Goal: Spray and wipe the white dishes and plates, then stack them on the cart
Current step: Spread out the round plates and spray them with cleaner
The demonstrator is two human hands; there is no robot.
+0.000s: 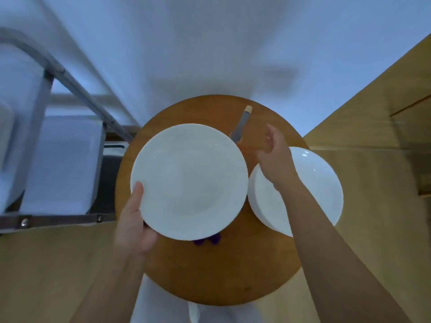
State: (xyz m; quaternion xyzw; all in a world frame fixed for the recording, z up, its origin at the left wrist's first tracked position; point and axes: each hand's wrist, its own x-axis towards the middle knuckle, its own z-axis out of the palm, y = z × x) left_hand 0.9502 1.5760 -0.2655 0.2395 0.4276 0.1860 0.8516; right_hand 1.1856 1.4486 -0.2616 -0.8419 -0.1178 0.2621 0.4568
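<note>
**Op:** I am holding the white plate (189, 181) by its near-left rim with my left hand (134, 226), thumb on top and fingers curled under; the plate is raised above the round wooden counter (210, 271). My right hand (276, 159) is empty, fingers loosely spread, hovering above the second white dish (310, 190), which is sitting at the counter's right edge.

**Obs:** Step in hand?

**Op:** Judging it as getting this plate sprayed and wiped, or carrying it left to the cart (60, 159). To do it well I am planning to keep the plate level, bring the right hand to the opposite rim for a two-point hold, and keep the thumb off the wiped face.

**Obs:** What can't you make out?

**Op:** Something purple (207, 241) is peeking out under the plate's near edge, possibly the cloth; mostly hidden. A slim grey object with a pale tip (242, 123) is lying behind the plate; I cannot tell whether it is the sprayer. The cart is blurred and cropped at the left; white shapes on it are showing, but I cannot count any stacked dishes.
</note>
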